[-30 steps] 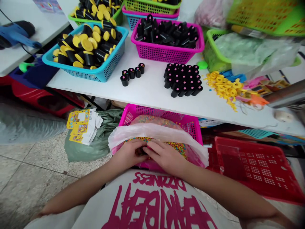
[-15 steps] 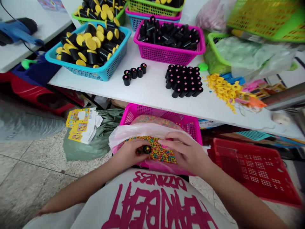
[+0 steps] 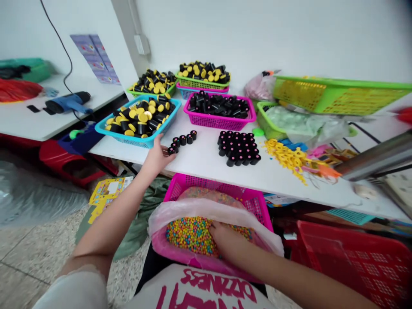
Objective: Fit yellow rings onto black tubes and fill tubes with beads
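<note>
My left hand [image 3: 157, 157] is on the white table, its fingers closed around a small black cylinder [image 3: 171, 151] at the near end of a short row of black cylinders [image 3: 183, 140]. Below the table edge, my right hand [image 3: 222, 237] reaches into a bag of small multicoloured beads [image 3: 189, 234]. Its fingertips are sunk among the beads, so what they hold is hidden. The plastic bag [image 3: 206, 208] lies open in a pink basket [image 3: 174, 189] in front of my body. A block of black cylinders with pink dots [image 3: 238, 148] stands upright to the right on the table.
A blue basket [image 3: 141, 141] of black pots with yellow lids is just behind my left hand. A pink basket [image 3: 219, 121] of black cylinders stands at the back. Yellow plastic pieces [image 3: 285, 156] lie to the right. A red crate [image 3: 354, 257] is at lower right.
My left hand has moved from above the beads up to the table with the black cylinder, at the row's end. My right hand has gone down into the beads. The view has tilted up.
</note>
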`<state>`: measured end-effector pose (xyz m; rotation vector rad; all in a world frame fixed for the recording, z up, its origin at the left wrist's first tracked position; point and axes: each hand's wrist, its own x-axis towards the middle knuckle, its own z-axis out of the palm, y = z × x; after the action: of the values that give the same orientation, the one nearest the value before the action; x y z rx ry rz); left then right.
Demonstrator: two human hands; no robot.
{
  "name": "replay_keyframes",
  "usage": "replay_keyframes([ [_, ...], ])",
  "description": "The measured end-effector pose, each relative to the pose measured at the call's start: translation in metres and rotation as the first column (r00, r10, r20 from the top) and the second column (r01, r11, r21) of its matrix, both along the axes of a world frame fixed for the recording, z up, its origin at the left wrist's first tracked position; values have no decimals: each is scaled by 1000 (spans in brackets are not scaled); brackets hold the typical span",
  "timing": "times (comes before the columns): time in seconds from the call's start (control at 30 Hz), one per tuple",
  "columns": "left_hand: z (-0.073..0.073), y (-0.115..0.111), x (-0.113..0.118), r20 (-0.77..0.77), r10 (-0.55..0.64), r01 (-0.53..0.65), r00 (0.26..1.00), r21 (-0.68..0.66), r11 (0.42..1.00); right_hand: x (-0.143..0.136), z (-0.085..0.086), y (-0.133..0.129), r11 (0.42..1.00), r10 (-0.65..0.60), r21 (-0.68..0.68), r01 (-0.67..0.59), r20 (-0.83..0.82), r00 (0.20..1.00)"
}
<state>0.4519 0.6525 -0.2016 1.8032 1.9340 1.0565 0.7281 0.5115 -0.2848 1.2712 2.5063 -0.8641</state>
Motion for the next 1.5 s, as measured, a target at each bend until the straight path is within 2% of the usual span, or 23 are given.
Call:
replay_keyframes([
  [0.07, -9, 15, -6, 34, 48, -48, 998, 0, 999, -7, -9, 3, 1000, 6, -16, -7, -53, 999],
  [0.13, -12, 18, -9, 21, 52, -52, 998, -19, 998, -11, -19, 5, 999, 29, -36, -31, -68, 997],
  [0.2, -8, 14, -9, -99, 65, -66, 993, -3, 998, -13, -28, 8, 997, 59, -41, -63, -89, 994],
  [0.3, 7, 7, 7, -254, 67, -33, 965, 136, 990, -12, -33, 11, 996, 75, -33, -80, -121, 990],
  [0.37, 15, 11, 31, -197, -79, 110, 977, 153, 982, -11, -33, 13, 995, 88, -34, -94, -140, 986],
  [0.43, 17, 22, 63, -77, -308, 315, 948, 88, 945, -11, -32, 15, 989, 141, -26, -147, -167, 976],
  [0.5, 10, 39, 97, -42, -440, 442, 897, 34, 897, -10, -32, 17, 977, 208, -6, -212, -183, 961],
  [0.53, 4, 48, 112, -79, -456, 459, 886, 15, 889, -9, -32, 17, 972, 231, 9, -234, -189, 954],
  [0.63, -14, 68, 143, -148, -437, 441, 887, -2, 897, -8, -29, 17, 971, 239, 40, -235, -196, 951],
  [0.73, -26, 75, 158, -165, -407, 414, 898, 10, 910, -7, -21, 16, 979, 203, 24, -202, -184, 962],
  [0.83, -26, 74, 160, -160, -393, 400, 905, 11, 916, -7, -13, 17, 989, 132, -45, -142, -182, 974],
  [0.9, -18, 68, 151, -167, -371, 381, 913, 32, 924, -4, -9, 18, 991, 56, -109, -83, -233, 971],
  [0.97, -2, 53, 133, -200, -340, 363, 919, 93, 927, 1, -7, 19, 981, -36, -192, -24, -304, 952],
  [1.03, 17, 23, 109, -238, -327, 368, 915, 156, 917, 8, -2, 19, 964, -119, -264, 25, -346, 931],
  [1.1, 35, -20, 87, -218, -346, 382, 913, 149, 912, 16, 5, 18, 957, -174, -281, 70, -365, 915],
  [1.17, 41, -70, 72, -147, -408, 415, 901, 22, 910, 22, 13, 15, 955, -209, -276, 105, -383, 900],
  [1.23, 30, -115, 66, -50, -466, 459, 884, -99, 883, 26, 21, 10, 949, -247, -287, 133, -409, 879],
  [1.33, -6, -161, 70, 107, -562, 569, 820, -256, 781, 24, 28, 1, 948, -286, -272, 167, -489, 824],
  [1.43, -42, -178, 78, 174, -571, 590, 803, -374, 716, 20, 29, -9, 970, -241, -166, 176, -595, 766],
  [1.5, -54, -179, 83, 217, -540, 579, 813, -396, 713, 18, 27, -13, 989, -127, -31, 142, -658, 742],
])
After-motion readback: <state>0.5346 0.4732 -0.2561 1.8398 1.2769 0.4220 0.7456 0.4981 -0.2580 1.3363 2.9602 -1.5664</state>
